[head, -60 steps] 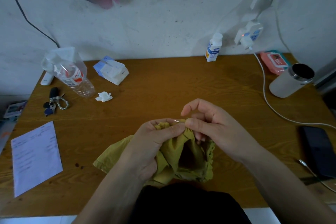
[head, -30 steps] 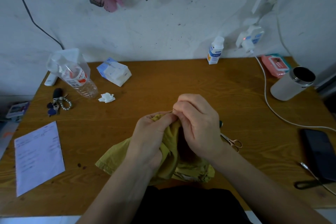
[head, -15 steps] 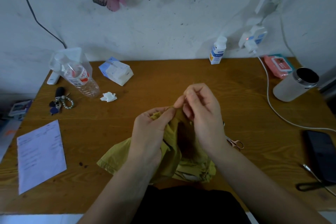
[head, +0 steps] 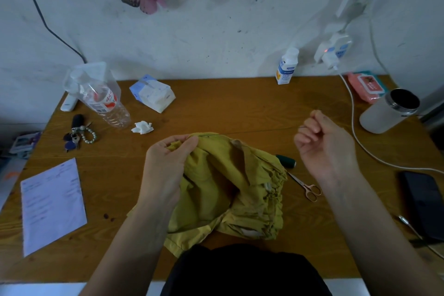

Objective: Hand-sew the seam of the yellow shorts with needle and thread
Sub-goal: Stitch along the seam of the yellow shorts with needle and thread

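Note:
The yellow shorts (head: 230,190) lie bunched on the wooden table (head: 216,108) in front of me. My left hand (head: 168,161) pinches the upper seam edge of the shorts between thumb and fingers. My right hand (head: 322,144) is raised to the right of the cloth, fingers curled shut on the needle, which is barely visible. A thin dark thread (head: 252,132) runs taut from the seam by my left thumb to my right hand.
Small scissors (head: 306,186) and a dark green thread spool (head: 287,161) lie right of the shorts. A phone (head: 422,202), a white cable (head: 355,132) and a tumbler (head: 389,110) are at right. A bottle (head: 105,101), tissue pack (head: 152,96), keys (head: 77,134) and a paper sheet (head: 51,204) are at left.
My right hand has pulled away from the seam to the right, drawing the thread taut. The scissors and spool are uncovered. My left hand keeps its pinch on the seam.

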{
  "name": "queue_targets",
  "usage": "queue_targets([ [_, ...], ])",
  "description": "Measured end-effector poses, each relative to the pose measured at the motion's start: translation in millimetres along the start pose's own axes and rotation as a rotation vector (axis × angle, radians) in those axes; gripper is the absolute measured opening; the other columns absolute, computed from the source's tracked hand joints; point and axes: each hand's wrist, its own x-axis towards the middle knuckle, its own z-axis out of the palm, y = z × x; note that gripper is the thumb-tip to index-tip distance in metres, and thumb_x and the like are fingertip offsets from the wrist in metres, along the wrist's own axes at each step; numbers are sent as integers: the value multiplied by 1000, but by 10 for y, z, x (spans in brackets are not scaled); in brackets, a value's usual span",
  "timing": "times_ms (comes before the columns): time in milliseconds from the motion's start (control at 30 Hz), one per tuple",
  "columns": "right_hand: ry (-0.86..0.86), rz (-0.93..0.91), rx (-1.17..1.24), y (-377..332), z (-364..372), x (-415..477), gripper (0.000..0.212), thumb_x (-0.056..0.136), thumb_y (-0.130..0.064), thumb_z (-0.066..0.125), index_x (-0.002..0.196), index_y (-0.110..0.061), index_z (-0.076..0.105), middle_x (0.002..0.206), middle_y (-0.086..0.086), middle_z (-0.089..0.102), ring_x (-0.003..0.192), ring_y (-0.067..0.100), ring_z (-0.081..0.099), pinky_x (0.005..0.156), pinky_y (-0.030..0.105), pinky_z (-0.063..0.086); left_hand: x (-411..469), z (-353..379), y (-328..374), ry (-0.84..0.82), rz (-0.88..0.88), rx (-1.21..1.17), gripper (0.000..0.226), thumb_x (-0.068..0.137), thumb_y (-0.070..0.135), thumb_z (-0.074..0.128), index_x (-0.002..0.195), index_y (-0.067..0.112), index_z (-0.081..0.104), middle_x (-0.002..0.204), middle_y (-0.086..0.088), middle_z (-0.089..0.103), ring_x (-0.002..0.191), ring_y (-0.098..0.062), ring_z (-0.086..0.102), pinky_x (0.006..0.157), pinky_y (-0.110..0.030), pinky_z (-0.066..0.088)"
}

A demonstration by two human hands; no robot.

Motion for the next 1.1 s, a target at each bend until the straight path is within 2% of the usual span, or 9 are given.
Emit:
queue_targets([
  [100, 49, -19, 55, -115, -126, 48, 19, 97, -15, 39, 82, -14, 52, 56, -7, 40, 46, 4, 34, 42, 14, 32, 39, -69, 6, 27, -11, -31, 24, 83, 6, 68, 61, 15, 75, 67, -10, 73, 61, -20, 72, 53, -24, 55],
  [233, 120, -54, 134, -264, -278, 93, 18, 97, -17, 39, 85, -15, 52, 54, -8, 42, 44, 3, 36, 41, 13, 33, 67, -123, -5, 43, -25, -47, 7, 82, 7, 68, 76, 9, 72, 70, -11, 74, 63, -20, 72, 53, -24, 55],
  [433, 230, -108, 197, -364, -503, 142, 14, 97, -16, 40, 93, -15, 53, 56, -9, 42, 44, 2, 38, 43, 13, 33, 70, -128, -21, 40, -19, -56, 18, 82, 7, 68, 66, 13, 74, 68, -12, 73, 62, -21, 71, 54, -25, 56],
  [533, 276, -125, 209, -382, -617, 166, 16, 98, -16, 38, 93, -16, 53, 56, -9, 40, 44, 2, 36, 45, 12, 32, 73, -131, -20, 33, -18, -57, 17, 82, 8, 68, 67, 13, 74, 68, -11, 73, 61, -20, 71, 53, -24, 55],
  [633, 315, -132, 214, -420, -713, 178, 19, 99, -17, 36, 88, -17, 52, 55, -9, 40, 44, 2, 35, 46, 12, 31, 82, -141, -20, 43, -14, -46, 10, 81, 8, 69, 72, 11, 73, 67, -10, 73, 60, -19, 71, 53, -24, 55],
  [767, 336, -155, 227, -476, -802, 185, 25, 100, -17, 31, 81, -18, 47, 53, -9, 39, 42, 3, 33, 45, 12, 30, 94, -156, -14, 43, -5, -49, 17, 81, 9, 70, 66, 15, 74, 67, -10, 73, 60, -19, 71, 53, -24, 55],
  [967, 362, -178, 268, -546, -965, 231, 23, 100, -17, 30, 82, -18, 44, 54, -9, 38, 43, 3, 33, 46, 12, 29, 92, -144, 6, 35, 16, -74, 27, 81, 6, 69, 57, 17, 74, 62, -8, 72, 57, -18, 70, 52, -24, 55],
  [1100, 389, -183, 268, -562, -1084, 284, 19, 99, -17, 33, 85, -19, 46, 55, -9, 41, 44, 3, 35, 48, 12, 31, 100, -153, 14, 42, 19, -85, 24, 81, 5, 69, 60, 15, 73, 63, -10, 72, 58, -19, 70, 53, -25, 55],
])
